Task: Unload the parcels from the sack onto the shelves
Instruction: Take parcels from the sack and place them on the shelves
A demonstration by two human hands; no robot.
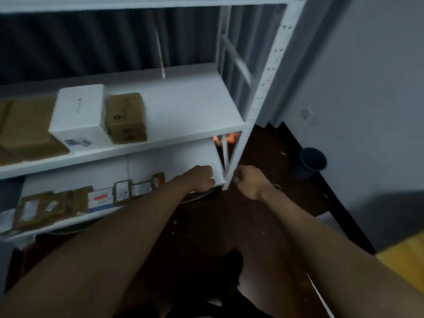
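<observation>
A white shelf unit (183, 104) stands ahead. Its middle shelf holds a white box (78, 115), a small brown carton (126, 118) and a flat brown parcel (25, 134). The lower shelf (68, 222) carries a row of several flat labelled parcels (101, 197). My left hand (203, 180) is curled at the right end of the lower shelf, and a thin pale flat parcel (197, 196) shows just under it. My right hand (246, 183) is a closed fist beside the shelf's front right post (238, 157), with nothing visible in it. No sack is clearly in view.
Dark floor (229, 226) lies below my arms. A dark bucket (312, 161) stands by the grey wall at the right. A yellow surface (403, 255) fills the lower right corner. Dark curtains hang behind the shelves. The image is blurred.
</observation>
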